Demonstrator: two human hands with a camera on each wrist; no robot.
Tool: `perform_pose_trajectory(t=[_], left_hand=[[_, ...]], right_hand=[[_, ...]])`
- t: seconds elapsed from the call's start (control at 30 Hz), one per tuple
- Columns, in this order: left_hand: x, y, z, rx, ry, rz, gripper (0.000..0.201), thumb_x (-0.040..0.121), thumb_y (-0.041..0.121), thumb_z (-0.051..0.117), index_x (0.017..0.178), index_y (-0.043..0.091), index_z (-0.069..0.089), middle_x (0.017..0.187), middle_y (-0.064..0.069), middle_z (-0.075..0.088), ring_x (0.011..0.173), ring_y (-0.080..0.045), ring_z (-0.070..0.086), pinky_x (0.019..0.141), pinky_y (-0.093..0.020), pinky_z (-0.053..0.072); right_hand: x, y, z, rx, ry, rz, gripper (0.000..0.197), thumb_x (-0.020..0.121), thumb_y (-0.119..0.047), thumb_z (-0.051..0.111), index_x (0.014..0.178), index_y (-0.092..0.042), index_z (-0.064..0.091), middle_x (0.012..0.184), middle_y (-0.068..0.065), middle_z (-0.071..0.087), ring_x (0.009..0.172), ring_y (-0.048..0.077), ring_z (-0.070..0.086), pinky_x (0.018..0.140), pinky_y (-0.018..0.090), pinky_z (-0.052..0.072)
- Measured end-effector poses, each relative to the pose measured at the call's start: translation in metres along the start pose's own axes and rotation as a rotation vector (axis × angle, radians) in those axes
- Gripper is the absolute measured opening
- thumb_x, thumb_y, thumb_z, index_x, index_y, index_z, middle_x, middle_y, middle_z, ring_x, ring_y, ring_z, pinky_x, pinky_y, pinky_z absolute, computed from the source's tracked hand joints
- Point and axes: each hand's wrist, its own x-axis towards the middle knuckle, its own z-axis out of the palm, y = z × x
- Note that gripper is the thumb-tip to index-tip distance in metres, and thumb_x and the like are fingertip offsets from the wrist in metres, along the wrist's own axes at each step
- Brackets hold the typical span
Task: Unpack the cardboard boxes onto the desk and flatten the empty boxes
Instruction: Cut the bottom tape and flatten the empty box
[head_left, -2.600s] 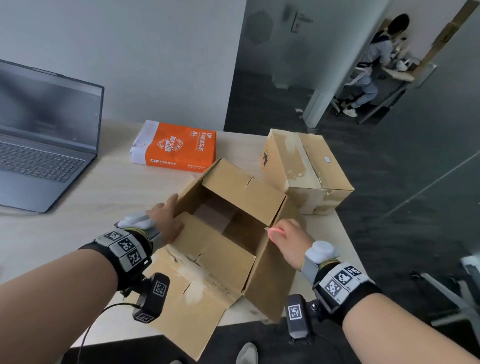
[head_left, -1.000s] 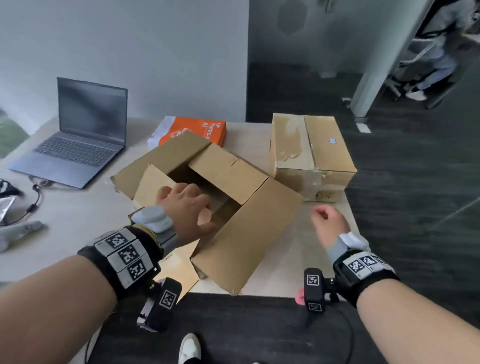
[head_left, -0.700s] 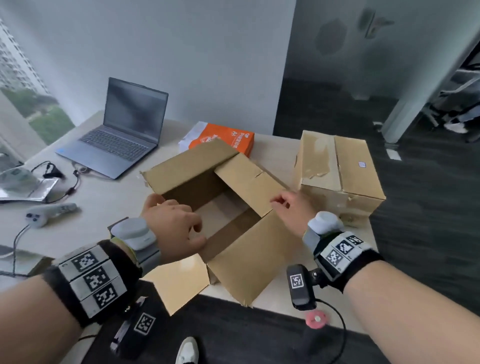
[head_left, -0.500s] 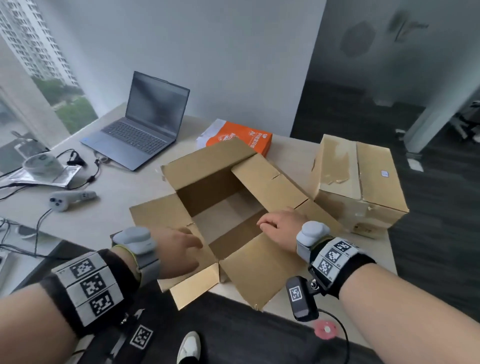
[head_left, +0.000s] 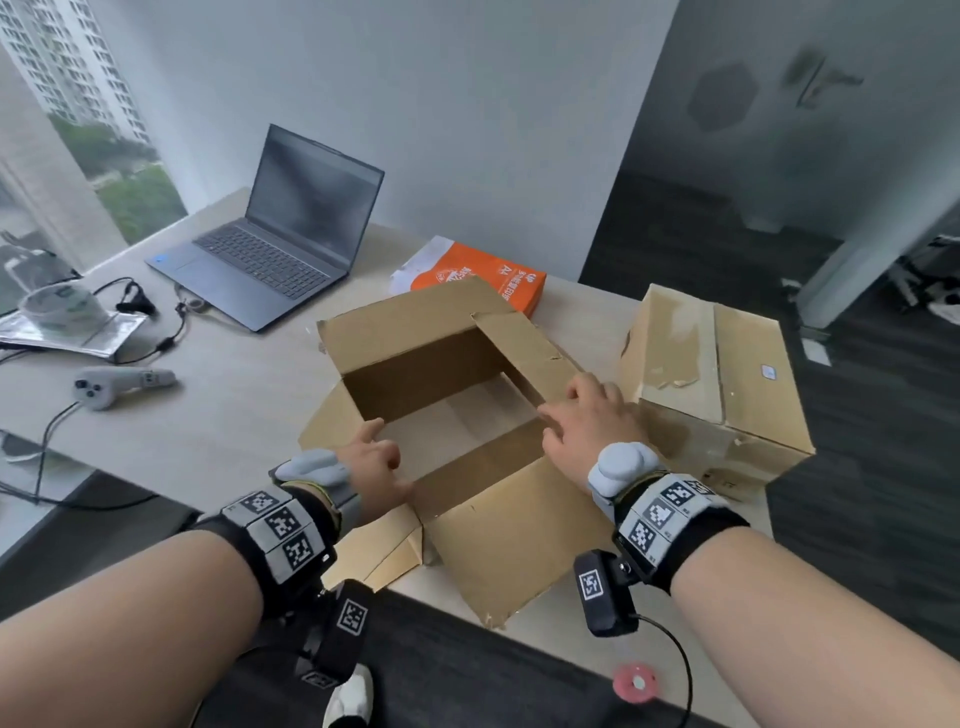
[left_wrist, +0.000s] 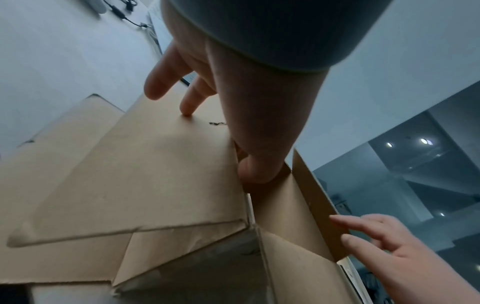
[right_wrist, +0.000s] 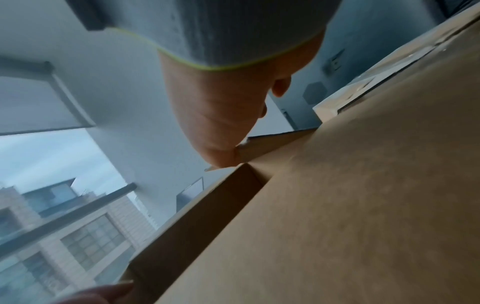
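An open, empty cardboard box sits near the desk's front edge with its flaps spread outward. My left hand is at its near-left corner. In the left wrist view its fingers lie straight on the left flap and the thumb dips into the corner. My right hand rests with spread fingers on the right flap, and its thumb touches the flap's edge. A second, closed box with torn tape stands to the right.
An orange ream of A4 paper lies behind the open box. A laptop stands open at the back left. A grey controller, cables and a tape roll lie at the far left. The desk's front edge is below my wrists.
My right hand came from the air onto the box and slid to the right flap. My left hand left the box's inside and settled on the near-left corner. The flaps now lie spread.
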Motion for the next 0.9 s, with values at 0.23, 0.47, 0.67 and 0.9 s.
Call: perform_pose_trajectory(t=[0.23,0.47,0.67,0.9], left_hand=[[0.016,-0.021,0.006,-0.099,0.091,-0.095,0.073,0.081,0.050,0.071,0.145,0.036,0.040,0.171,0.004,0.000,0.139,-0.028,0.047,0.109,-0.042,0.045],[0.034,-0.061,-0.004,-0.377,0.089,-0.250,0.106,0.075,0.026,0.073,0.160,0.039,0.010,0.169,-0.004,0.011,0.151,-0.031,0.027,0.119,-0.050,0.034],[0.053,-0.085,-0.017,-0.395,0.119,-0.233,0.099,0.078,0.038,0.072,0.158,0.038,0.015,0.163,-0.008,0.025,0.140,-0.035,0.041,0.112,-0.052,0.042],[0.091,-0.105,-0.047,-0.180,0.146,-0.209,0.096,0.085,0.059,0.065,0.160,0.021,0.018,0.166,-0.009,0.025,0.150,-0.033,0.026,0.121,-0.047,0.026]], right_hand=[[0.020,0.018,-0.015,0.459,0.205,0.239,0.050,0.092,-0.013,0.052,0.137,-0.031,0.042,0.134,0.006,0.054,0.104,0.033,0.060,0.082,0.043,0.053],[0.039,0.042,0.002,0.904,0.162,0.732,0.051,0.095,-0.020,0.044,0.145,-0.024,0.037,0.095,0.017,0.073,0.073,0.034,0.067,0.075,0.044,0.057],[0.040,0.041,0.011,0.579,0.117,0.864,0.091,0.085,-0.025,0.064,0.157,-0.038,0.009,0.156,0.003,0.026,0.131,0.037,0.040,0.105,0.049,0.037],[0.074,0.016,0.030,0.450,-0.332,0.545,0.077,0.093,-0.067,0.048,0.155,-0.023,0.033,0.161,0.007,0.035,0.143,0.033,0.038,0.115,0.046,0.032]])
